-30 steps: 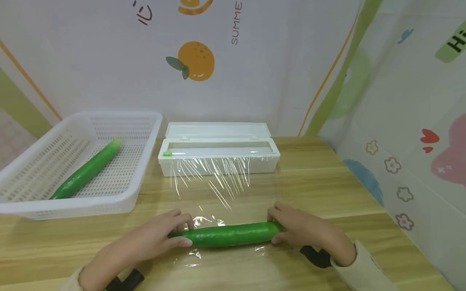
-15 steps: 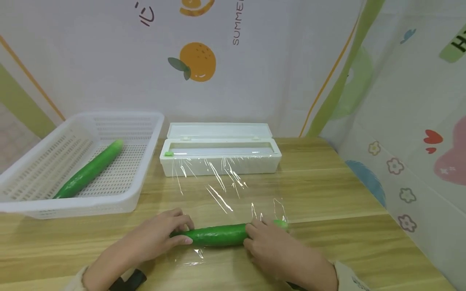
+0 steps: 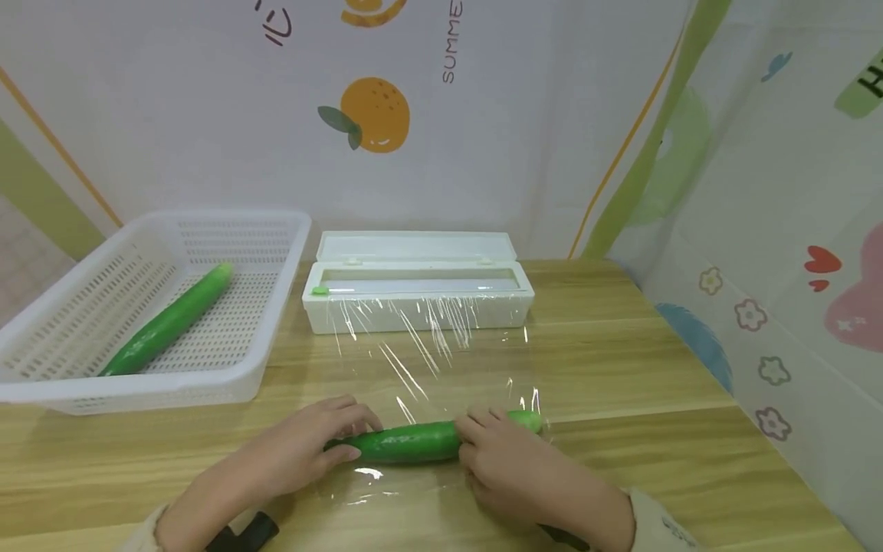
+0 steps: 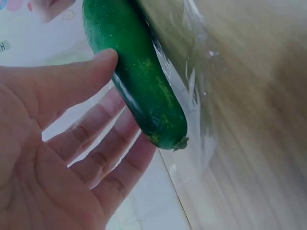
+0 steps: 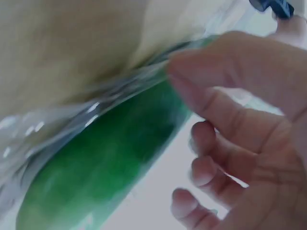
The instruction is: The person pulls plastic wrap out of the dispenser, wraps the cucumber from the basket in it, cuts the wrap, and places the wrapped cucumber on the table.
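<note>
A green cucumber [image 3: 407, 443] lies crosswise near the table's front, on clear cling film [image 3: 458, 376] that stretches back to a white dispenser box [image 3: 421, 316]. My left hand [image 3: 303, 441] holds its left, stem end; in the left wrist view the thumb presses one side of the cucumber [image 4: 136, 76] and the fingers sit behind it. Over its right part curls my right hand [image 3: 513, 468], the pale tip showing beyond. The right wrist view is blurred: thumb and forefinger come together at the cucumber [image 5: 110, 153], beside wrinkled film [image 5: 91, 110].
To the left stands a white plastic basket [image 3: 251, 368] with another cucumber [image 3: 169, 318] inside. The dispenser's lid [image 3: 414, 246] is raised, and a green slider [image 3: 320, 290] sits at the left of its front edge. Printed cloth hangs behind and to the right.
My right hand has moved left from the cucumber's right end onto its body, uncovering the pale tip. The cucumber's right end has shifted slightly away from me. The left hand keeps its hold.
</note>
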`<state>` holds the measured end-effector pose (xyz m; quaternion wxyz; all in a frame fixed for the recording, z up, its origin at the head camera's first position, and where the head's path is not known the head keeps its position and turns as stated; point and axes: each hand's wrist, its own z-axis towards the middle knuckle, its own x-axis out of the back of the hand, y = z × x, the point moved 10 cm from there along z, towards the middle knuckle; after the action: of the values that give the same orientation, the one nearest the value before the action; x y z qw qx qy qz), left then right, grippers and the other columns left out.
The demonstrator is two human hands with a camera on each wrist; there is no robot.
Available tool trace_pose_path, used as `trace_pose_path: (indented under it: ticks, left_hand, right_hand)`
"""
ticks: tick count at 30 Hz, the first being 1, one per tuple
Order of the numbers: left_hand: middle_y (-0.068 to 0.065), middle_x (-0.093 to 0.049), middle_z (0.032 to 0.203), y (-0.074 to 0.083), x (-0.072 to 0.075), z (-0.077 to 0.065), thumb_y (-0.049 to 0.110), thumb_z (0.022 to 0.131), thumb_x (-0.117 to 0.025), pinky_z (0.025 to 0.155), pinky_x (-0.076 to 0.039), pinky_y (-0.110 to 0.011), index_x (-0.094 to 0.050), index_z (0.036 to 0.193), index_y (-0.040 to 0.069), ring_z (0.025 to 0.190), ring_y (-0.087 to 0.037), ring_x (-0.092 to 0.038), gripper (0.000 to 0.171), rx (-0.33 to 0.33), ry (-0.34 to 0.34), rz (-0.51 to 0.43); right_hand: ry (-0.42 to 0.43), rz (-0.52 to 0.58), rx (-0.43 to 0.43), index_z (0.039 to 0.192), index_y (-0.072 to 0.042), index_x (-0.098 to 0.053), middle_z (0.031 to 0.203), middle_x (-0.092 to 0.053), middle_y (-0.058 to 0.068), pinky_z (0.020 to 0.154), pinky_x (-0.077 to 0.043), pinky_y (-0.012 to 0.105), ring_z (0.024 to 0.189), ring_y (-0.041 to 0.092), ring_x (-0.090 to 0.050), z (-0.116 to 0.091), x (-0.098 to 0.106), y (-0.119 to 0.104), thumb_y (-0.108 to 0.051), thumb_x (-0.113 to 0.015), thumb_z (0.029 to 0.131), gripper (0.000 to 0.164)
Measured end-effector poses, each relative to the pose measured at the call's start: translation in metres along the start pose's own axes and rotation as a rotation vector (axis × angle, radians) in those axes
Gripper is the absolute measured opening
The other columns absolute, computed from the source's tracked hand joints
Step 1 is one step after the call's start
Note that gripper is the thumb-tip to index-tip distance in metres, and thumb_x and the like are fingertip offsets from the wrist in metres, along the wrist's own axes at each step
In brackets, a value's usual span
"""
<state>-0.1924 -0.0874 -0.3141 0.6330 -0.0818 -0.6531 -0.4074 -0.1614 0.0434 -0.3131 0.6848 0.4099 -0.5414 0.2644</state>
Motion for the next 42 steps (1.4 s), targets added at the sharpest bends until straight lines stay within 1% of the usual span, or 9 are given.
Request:
trace_pose_path:
  ticks: [5,9,11,16,21,29,34,39,42]
  left_hand:
    - [0.012,-0.059,0.101,0.004,0.002,0.001,0.01,0.084,-0.065,0.079,-0.052,-0.03,-0.059,0.108,0.021,0.091,-0.007,-0.057,0.028,-0.049,0.016,-0.016]
    - [0.014,-0.058,0.098,0.006,0.003,0.001,0.013,0.087,-0.062,0.077,-0.052,-0.028,-0.058,0.101,0.022,0.088,-0.006,-0.057,0.018,-0.05,0.015,-0.033]
    - [0.015,-0.056,0.094,0.005,0.003,0.0,0.025,0.091,-0.059,0.075,-0.051,-0.027,-0.056,0.096,0.024,0.086,-0.004,-0.056,0.006,-0.021,0.006,-0.049]
    - [0.014,-0.045,0.088,0.0,-0.004,-0.004,0.062,0.079,-0.056,0.061,-0.042,-0.021,-0.048,0.086,0.025,0.075,-0.003,-0.045,0.039,0.082,-0.037,0.046]
    - [0.014,-0.044,0.082,0.001,0.0,-0.002,0.033,0.079,-0.072,0.058,-0.04,-0.019,-0.045,0.078,0.022,0.072,-0.001,-0.042,0.028,0.061,0.034,0.149]
    - [0.014,-0.062,0.079,-0.024,0.005,0.0,0.021,0.085,-0.065,0.063,-0.049,-0.021,-0.052,0.078,0.023,0.074,-0.004,-0.058,0.014,0.212,0.044,-0.081]
    - [0.01,-0.063,0.079,-0.033,0.007,0.0,0.024,0.085,-0.064,0.065,-0.049,-0.024,-0.055,0.081,0.02,0.075,-0.006,-0.057,0.011,0.266,0.057,-0.142]
    - [0.006,-0.067,0.083,-0.038,0.009,0.0,0.024,0.085,-0.065,0.07,-0.053,-0.03,-0.058,0.083,0.018,0.081,-0.011,-0.062,0.01,0.27,0.078,-0.179]
    - [0.005,-0.068,0.084,-0.039,0.011,0.001,0.024,0.086,-0.065,0.071,-0.054,-0.03,-0.058,0.084,0.016,0.082,-0.012,-0.063,0.01,0.257,0.083,-0.195]
  right_hand:
    - [0.14,0.172,-0.034,0.067,-0.021,-0.056,0.103,-0.051,-0.003,0.08,-0.042,0.029,0.092,0.013,-0.045,-0.003,0.01,0.019,-0.019,-0.063,0.078,0.013]
    - [0.11,0.315,-0.066,0.073,-0.02,-0.054,0.111,-0.054,0.0,0.086,-0.046,0.033,0.098,0.014,-0.05,-0.003,0.003,0.031,-0.017,-0.062,0.081,0.011]
    - [0.081,0.369,-0.086,0.076,-0.018,-0.053,0.11,-0.055,-0.001,0.086,-0.046,0.031,0.097,0.013,-0.05,-0.003,-0.001,0.035,-0.016,-0.059,0.083,0.01]
    - [0.084,0.413,-0.107,0.08,-0.016,-0.053,0.103,-0.057,-0.002,0.084,-0.047,0.029,0.092,0.011,-0.051,0.0,-0.004,0.041,-0.013,-0.057,0.085,0.007]
    - [0.083,0.482,-0.129,0.084,-0.015,-0.053,0.1,-0.056,-0.004,0.081,-0.048,0.026,0.09,0.009,-0.051,0.003,-0.009,0.047,-0.013,-0.057,0.088,0.006]
    - [-0.049,0.672,-0.229,0.098,-0.017,-0.051,0.099,-0.051,-0.008,0.081,-0.046,0.026,0.09,0.007,-0.048,-0.004,-0.027,0.065,-0.038,-0.057,0.091,0.023]
    - [-0.092,0.595,-0.255,0.097,-0.013,-0.047,0.092,-0.046,-0.005,0.074,-0.042,0.025,0.084,0.009,-0.043,-0.014,-0.026,0.076,-0.041,-0.075,0.075,0.045]
    - [-0.069,0.455,-0.211,0.082,-0.012,-0.041,0.079,-0.036,-0.005,0.065,-0.035,0.02,0.074,0.009,-0.036,-0.019,-0.018,0.079,-0.01,-0.073,0.063,0.037]
    - [-0.09,0.459,-0.211,0.08,-0.013,-0.044,0.079,-0.04,-0.006,0.064,-0.039,0.02,0.073,0.008,-0.039,-0.023,-0.018,0.083,-0.004,-0.067,0.071,0.026]
